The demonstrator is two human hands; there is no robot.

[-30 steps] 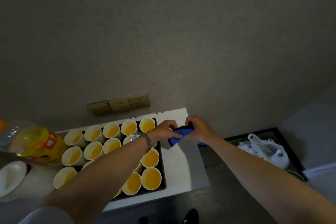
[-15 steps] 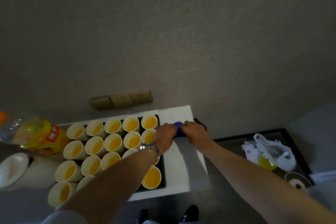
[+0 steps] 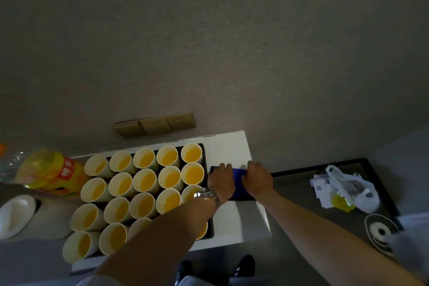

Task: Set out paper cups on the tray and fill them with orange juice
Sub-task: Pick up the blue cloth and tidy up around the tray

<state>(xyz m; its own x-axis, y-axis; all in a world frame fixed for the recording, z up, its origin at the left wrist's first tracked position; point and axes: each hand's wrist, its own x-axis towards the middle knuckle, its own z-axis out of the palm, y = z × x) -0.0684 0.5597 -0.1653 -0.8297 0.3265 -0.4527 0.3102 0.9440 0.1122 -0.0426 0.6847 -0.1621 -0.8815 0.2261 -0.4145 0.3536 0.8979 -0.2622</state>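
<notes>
Twenty-odd cups (image 3: 145, 180) of juice fill the tray (image 3: 206, 234). Just right of the tray, both hands (left hand (image 3: 221, 182), right hand (image 3: 257, 180)) press flat-fingered on a blue cloth (image 3: 238, 175) on the table (image 3: 228, 148); wipe away from the cups, gently.

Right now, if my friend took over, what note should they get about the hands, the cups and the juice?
Left hand and right hand: both lie on a blue cloth on the white table, just right of the tray; the grip is unclear.
Paper cups stand in rows on the tray, and every one in view holds orange juice.
The juice bottle stands left of the tray.
Done: cups set out and filled.
Left: apparently only tidying with the cloth.
</notes>
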